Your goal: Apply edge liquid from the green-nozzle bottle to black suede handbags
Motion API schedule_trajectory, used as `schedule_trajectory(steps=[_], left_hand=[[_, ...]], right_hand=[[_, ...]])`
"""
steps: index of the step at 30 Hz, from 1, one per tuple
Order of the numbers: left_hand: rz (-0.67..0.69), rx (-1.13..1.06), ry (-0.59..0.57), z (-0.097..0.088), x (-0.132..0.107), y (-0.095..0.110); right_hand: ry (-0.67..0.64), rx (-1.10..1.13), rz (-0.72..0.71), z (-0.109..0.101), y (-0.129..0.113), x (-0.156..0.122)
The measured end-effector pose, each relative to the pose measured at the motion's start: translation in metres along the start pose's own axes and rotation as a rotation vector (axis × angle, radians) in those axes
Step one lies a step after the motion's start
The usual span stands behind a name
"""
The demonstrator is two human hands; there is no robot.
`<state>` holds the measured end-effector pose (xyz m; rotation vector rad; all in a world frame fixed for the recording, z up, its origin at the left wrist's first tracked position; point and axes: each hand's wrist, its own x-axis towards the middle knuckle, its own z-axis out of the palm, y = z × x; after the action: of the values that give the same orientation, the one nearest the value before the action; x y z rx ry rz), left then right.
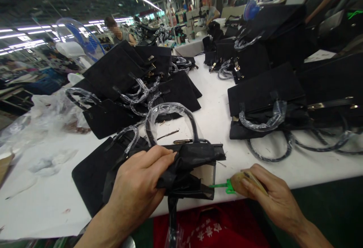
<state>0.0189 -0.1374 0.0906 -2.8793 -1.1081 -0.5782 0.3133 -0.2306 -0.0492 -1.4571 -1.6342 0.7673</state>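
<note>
Black handbag (184,165), green tool (224,186), white table (215,123), red bag (210,229)

left hand (138,187) is clamped down on a black bag (187,166) at the near edge of the white surface (218,123), right hand (262,191) pinching a small green tool (224,186) just beside the bag's corner, more black bags (263,96) piled behind.

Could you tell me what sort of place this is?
Probably a handbag factory floor: piles of black handbags with plastic-wrapped handles cover the white table, people sit at workstations behind, and the left hand grips a bag, the right hand a green tool.
</note>
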Motion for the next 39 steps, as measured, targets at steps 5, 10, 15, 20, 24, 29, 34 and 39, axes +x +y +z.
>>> schedule_trajectory(steps=[5,10,15,20,24,29,34,39], left_hand=[[0.012,-0.005,0.009,-0.003,-0.007,0.003],[0.046,0.002,-0.001,-0.008,-0.014,0.006],[0.043,-0.021,-0.034,-0.012,-0.017,0.007],[0.056,-0.040,-0.027,-0.014,-0.017,0.008],[0.033,-0.041,-0.043,-0.014,-0.017,0.007],[0.046,-0.043,-0.033,-0.013,-0.019,0.008],[0.034,-0.015,-0.038,-0.014,-0.026,0.010],[0.045,0.019,-0.095,-0.018,-0.033,0.014]], right_hand=[[0.031,-0.026,0.013,0.000,0.005,-0.002],[-0.012,-0.022,0.022,0.001,0.006,-0.007],[-0.011,-0.034,0.024,0.001,0.007,-0.009],[0.097,-0.088,-0.019,0.001,0.010,-0.005],[0.134,-0.102,-0.040,0.001,0.014,-0.005],[0.035,-0.051,0.043,0.000,0.006,-0.008],[0.033,-0.027,0.067,-0.002,-0.005,-0.010],[0.092,-0.068,0.056,-0.001,-0.007,-0.010]])
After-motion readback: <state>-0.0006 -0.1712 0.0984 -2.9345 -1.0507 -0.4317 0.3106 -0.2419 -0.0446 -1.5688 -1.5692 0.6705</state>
